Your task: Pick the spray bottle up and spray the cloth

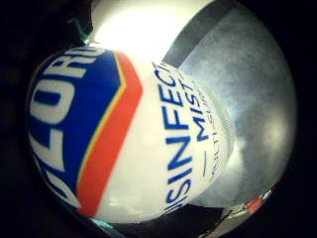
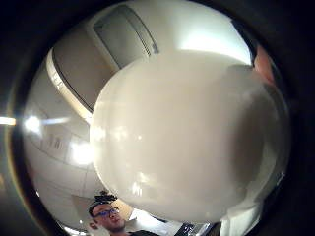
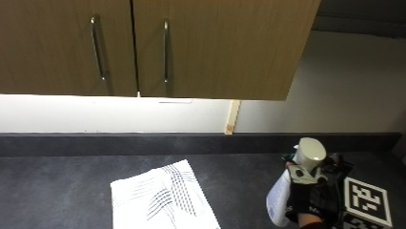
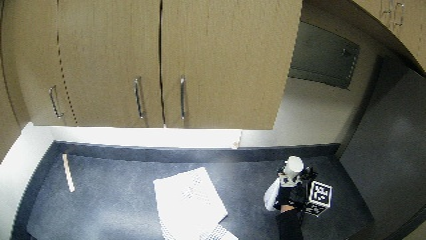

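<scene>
Spray bottle [image 3: 298, 183]: white, with a blue and red label; held up off the dark worktop [image 3: 63, 191] at its right side, head uppermost, body tilted. It fills both palm views, so it sits close against the palm.
Right hand [image 3: 303, 195]: of the two hands only this gloved one shows; its fingers are curled round the bottle's neck below the head. Whether a finger rests on the trigger cannot be told.
Cloth [image 3: 164, 198]: white with dark stripes, lying flat on the worktop to the left of the bottle, well apart from it. No wet patch can be made out on it.
Nozzle direction: not clear; the head appears turned up and away, not at the cloth.
Step done: picking up, judged complete, as the bottle is in the hand and clear of the worktop.
Step left: spraying. The bottle probably needs to be carried toward the cloth and its nozzle pointed down at it before the trigger is squeezed.
Surroundings: wooden cupboards [image 3: 158, 47] with metal handles above the worktop; a wooden stick [image 4: 67, 172] lying at its far left.
</scene>
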### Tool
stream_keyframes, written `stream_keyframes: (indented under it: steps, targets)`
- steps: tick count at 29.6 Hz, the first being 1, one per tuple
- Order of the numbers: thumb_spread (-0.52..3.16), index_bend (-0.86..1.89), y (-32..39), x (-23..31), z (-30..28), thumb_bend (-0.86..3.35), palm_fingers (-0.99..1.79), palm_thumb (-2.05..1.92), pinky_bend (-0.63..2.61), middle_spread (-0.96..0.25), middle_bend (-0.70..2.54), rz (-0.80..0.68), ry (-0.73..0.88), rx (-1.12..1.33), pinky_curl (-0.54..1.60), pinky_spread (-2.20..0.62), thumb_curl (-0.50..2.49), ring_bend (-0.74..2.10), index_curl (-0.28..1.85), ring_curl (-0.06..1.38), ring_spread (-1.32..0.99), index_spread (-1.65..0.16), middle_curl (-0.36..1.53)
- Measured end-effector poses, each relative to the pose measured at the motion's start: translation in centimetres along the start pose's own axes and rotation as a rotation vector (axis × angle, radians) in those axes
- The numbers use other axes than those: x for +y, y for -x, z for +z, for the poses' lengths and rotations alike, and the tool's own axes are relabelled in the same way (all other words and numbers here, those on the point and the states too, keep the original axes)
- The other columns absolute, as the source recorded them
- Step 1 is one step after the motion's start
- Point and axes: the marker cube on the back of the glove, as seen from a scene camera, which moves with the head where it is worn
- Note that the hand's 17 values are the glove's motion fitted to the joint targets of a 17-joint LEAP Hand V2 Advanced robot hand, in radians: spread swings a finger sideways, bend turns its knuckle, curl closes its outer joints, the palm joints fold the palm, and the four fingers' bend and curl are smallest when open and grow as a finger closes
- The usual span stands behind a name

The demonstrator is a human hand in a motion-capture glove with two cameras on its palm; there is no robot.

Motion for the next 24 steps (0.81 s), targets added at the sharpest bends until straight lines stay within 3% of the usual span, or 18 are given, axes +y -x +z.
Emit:
stream_keyframes:
  steps: [14,24]
  targets:
    - [0.60,0.17,-1.5,6.5,12.9,-0.01,0.90,1.23,0.19,-0.04,0.35,0.055,0.401,-0.049,0.28,0.07,0.69,0.34,0.53,0.47,-0.06,-0.21,0.54]
    - [0.59,0.17,-2.5,7.2,16.4,-0.01,0.90,1.23,0.19,-0.04,0.34,0.092,0.500,-0.022,0.29,0.07,0.69,0.33,0.54,0.48,-0.06,-0.21,0.55]
